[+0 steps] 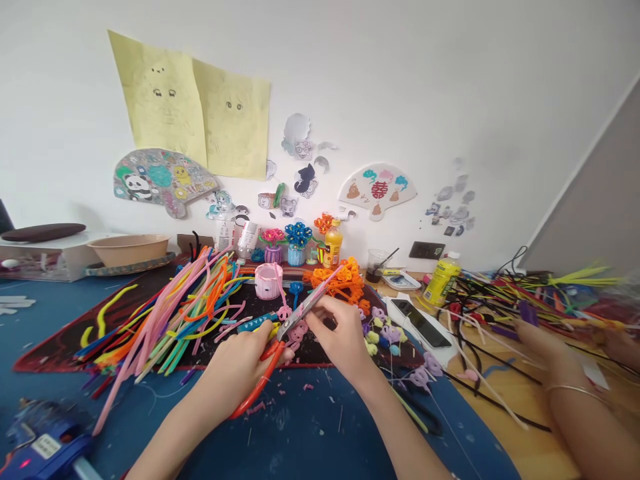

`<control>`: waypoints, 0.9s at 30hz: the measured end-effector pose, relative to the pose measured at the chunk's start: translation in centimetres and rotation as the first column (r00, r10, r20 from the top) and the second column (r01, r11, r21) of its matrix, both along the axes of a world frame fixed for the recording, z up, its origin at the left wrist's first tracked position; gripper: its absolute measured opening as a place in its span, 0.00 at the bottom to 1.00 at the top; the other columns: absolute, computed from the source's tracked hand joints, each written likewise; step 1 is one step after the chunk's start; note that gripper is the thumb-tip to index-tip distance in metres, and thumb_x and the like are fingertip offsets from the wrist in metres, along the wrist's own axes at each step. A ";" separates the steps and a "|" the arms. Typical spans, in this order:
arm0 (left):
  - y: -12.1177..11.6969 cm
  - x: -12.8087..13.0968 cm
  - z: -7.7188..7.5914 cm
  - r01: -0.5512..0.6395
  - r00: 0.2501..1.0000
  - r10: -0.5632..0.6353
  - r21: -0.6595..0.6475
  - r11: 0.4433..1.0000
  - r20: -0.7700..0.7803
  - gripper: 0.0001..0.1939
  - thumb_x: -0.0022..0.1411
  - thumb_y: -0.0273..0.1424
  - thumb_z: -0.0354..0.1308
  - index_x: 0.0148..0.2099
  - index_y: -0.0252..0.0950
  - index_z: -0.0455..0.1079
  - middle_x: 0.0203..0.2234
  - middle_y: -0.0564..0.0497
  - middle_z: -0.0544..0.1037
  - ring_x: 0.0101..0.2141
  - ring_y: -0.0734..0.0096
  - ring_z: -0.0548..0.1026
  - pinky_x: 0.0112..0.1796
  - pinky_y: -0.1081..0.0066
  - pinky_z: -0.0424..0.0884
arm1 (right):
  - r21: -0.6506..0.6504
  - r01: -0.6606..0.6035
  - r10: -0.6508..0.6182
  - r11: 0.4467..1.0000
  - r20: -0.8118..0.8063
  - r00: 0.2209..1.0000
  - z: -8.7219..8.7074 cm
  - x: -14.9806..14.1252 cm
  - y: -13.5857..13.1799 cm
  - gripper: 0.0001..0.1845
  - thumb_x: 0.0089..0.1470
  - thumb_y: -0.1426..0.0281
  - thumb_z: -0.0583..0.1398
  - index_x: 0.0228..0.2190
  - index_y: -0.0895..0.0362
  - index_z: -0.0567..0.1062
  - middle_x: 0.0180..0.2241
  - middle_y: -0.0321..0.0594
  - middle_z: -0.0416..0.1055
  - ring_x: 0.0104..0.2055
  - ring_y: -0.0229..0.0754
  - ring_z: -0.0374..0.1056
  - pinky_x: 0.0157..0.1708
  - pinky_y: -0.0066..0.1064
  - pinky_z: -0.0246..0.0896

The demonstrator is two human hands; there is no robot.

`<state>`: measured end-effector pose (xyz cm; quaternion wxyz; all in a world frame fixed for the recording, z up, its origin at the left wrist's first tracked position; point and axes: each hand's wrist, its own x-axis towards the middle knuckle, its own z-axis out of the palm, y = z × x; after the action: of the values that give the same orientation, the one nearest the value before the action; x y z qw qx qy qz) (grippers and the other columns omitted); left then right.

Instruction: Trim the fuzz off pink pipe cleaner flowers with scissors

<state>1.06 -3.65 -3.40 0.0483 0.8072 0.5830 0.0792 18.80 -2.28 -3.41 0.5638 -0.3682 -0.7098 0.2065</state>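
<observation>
My left hand (245, 359) is closed on the scissors (266, 378), which have orange-red handles. Their metal blades slant up and to the right, between my two hands. My right hand (343, 335) pinches a pink pipe cleaner (324, 285) beside the blades; its fingertips are partly hidden. Looped pink pipe-cleaner petals (298, 333) hang just under the blades. Behind them a pink cup-shaped piece (269, 281) stands on the dark mat. A teal wrapped item (257, 323) lies beyond my left fingers.
Colourful pipe cleaners (170, 313) are heaped at left, near a blue glue gun (50, 447). Orange loops (345, 280), small flower pots (296, 250) and a juice bottle (333, 248) stand behind. A phone (420, 323) lies at right, where another person's hand (540, 347) reaches over pipe cleaners.
</observation>
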 end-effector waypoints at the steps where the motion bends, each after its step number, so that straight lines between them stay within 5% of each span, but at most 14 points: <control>1: 0.0 0.0 -0.1 0.000 1.000 0.000 0.004 1.000 -0.003 0.14 0.65 0.42 0.38 0.36 0.41 0.59 0.25 0.48 0.75 0.30 0.54 0.76 0.27 0.68 0.56 | 0.007 0.002 -0.002 1.000 0.005 1.000 0.0 0.0 0.0 0.08 0.52 0.75 0.57 0.27 0.57 0.76 0.23 0.36 0.73 0.25 0.38 0.67 0.26 0.27 0.62; 27: -0.1 -0.1 -0.6 0.019 0.999 -0.019 -0.004 1.000 0.045 0.10 0.65 0.41 0.39 0.38 0.41 0.54 0.28 0.49 0.76 0.32 0.54 0.76 0.28 0.68 0.57 | 0.003 0.036 -0.036 0.999 -0.028 0.999 0.0 -0.2 -0.1 0.07 0.51 0.76 0.57 0.26 0.59 0.75 0.23 0.36 0.71 0.25 0.38 0.66 0.26 0.27 0.60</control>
<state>0.96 -3.74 -3.96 0.0638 0.8107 0.5741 0.0957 18.57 -2.40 -3.41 0.5779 -0.3771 -0.6955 0.2001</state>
